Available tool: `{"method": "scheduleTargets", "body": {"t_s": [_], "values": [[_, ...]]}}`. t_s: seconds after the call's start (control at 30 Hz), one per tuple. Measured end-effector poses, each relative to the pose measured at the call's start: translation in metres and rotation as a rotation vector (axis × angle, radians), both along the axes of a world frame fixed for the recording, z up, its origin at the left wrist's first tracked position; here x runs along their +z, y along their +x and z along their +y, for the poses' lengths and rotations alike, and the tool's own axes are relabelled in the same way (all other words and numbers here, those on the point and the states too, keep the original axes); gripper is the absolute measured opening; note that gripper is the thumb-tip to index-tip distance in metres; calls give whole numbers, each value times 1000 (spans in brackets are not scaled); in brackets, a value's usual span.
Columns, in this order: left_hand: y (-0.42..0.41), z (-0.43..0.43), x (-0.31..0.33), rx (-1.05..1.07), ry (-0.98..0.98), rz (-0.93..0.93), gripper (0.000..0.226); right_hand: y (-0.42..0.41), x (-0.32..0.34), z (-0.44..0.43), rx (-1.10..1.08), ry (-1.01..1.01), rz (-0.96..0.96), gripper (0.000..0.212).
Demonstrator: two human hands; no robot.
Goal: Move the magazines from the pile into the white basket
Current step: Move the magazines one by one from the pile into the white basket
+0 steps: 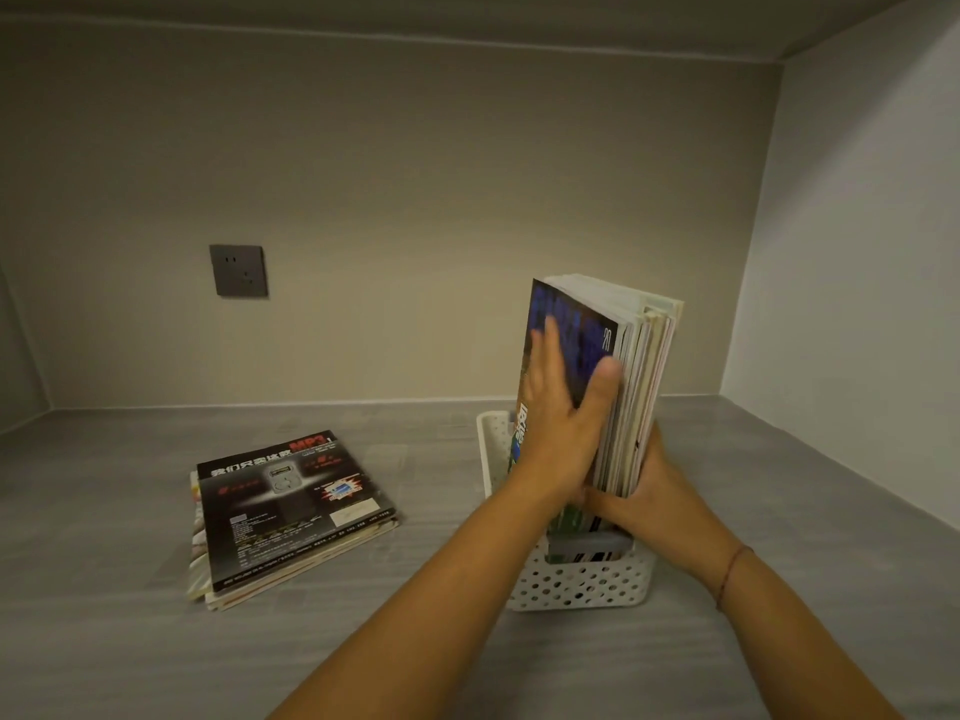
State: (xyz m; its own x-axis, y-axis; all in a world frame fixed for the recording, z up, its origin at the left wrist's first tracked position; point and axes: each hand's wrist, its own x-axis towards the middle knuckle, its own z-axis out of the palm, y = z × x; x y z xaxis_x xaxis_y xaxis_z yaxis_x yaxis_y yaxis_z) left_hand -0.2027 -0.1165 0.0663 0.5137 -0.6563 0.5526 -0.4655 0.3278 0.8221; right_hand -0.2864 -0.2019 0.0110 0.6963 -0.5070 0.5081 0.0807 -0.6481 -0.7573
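Observation:
Several magazines (631, 376) stand upright in the white perforated basket (582, 584) at centre right. My left hand (563, 407) lies flat with straight fingers against the dark blue cover on the bundle's left face, thumb on the near edge. My right hand (649, 491) holds the bundle's lower right side, fingers wrapped behind it and mostly hidden. A low pile of magazines (291, 517) with a black cover on top lies flat on the grey surface to the left.
The grey wood-grain surface (130, 641) runs to a back wall with a dark power socket (239, 270). A side wall (857, 304) stands close on the right of the basket. A small grey item (589, 545) sits in the basket's near end.

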Motion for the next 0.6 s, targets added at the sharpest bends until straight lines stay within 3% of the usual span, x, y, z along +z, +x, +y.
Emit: {"method": "scheduleTargets", "body": {"t_s": [0.13,0.27,0.6], "values": [[10,-1,45,63,17,-291,107,-2,1,-2,25,19,25,94],[15,-6,58,55,104,-525,93,-4,5,1,35,15,34,93],[13,1,52,85,-114,-534,51,-2,9,4,34,29,-30,93]]}}
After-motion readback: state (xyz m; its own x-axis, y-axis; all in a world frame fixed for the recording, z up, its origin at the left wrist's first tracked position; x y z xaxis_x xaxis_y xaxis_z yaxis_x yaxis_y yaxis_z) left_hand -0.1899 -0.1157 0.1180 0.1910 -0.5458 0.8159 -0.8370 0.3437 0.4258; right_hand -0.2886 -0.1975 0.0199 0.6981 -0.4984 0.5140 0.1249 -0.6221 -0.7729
